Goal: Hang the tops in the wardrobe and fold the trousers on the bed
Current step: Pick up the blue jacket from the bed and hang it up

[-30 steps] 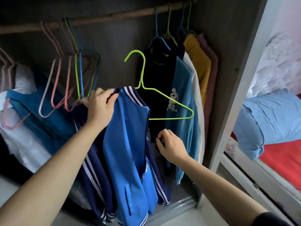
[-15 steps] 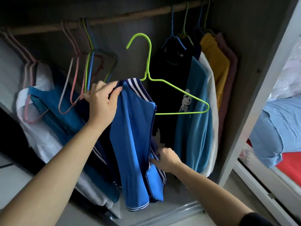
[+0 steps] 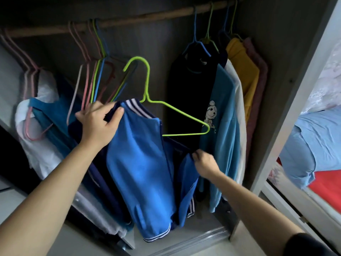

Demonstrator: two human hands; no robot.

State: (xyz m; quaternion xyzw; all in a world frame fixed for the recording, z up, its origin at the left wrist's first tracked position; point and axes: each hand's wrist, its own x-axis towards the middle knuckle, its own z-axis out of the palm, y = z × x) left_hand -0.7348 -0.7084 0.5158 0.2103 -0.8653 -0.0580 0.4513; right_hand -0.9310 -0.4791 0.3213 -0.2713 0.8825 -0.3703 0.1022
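Blue jacket [image 3: 140,163] with white stripes on the collar and hem hangs in front of the open wardrobe [image 3: 287,89], held up by both hands, partly on a green hanger [image 3: 147,85]. The left side of the hanger is inside the jacket near the collar. The right side sticks out bare, in front of a black top [image 3: 188,93]. The hook of the hanger is below the wooden rod [image 3: 147,17] and does not touch it.

The left arm comes from the lower left, bare and almost straight. The left grip [image 3: 99,124] holds the jacket at the collar: the back of the hand faces the camera, the thumb lies over the front of the cloth and the fingers go behind it. The right arm comes from the lower right, with a dark sleeve [image 3: 304,244] at the edge of the view. The right grip [image 3: 206,163] is lower, with curled fingers that pinch the edge of the jacket's other front panel and hold it out to the right.

Behind the left grip, several empty hangers [image 3: 92,61] hang on the rod. At the right end of the rod hang the black top, a light blue top [image 3: 225,126] with a cartoon print and a yellow top [image 3: 243,71]. At the far right, outside the wardrobe, a bed [image 3: 328,191] with a red sheet carries a light blue cloth [image 3: 313,145].
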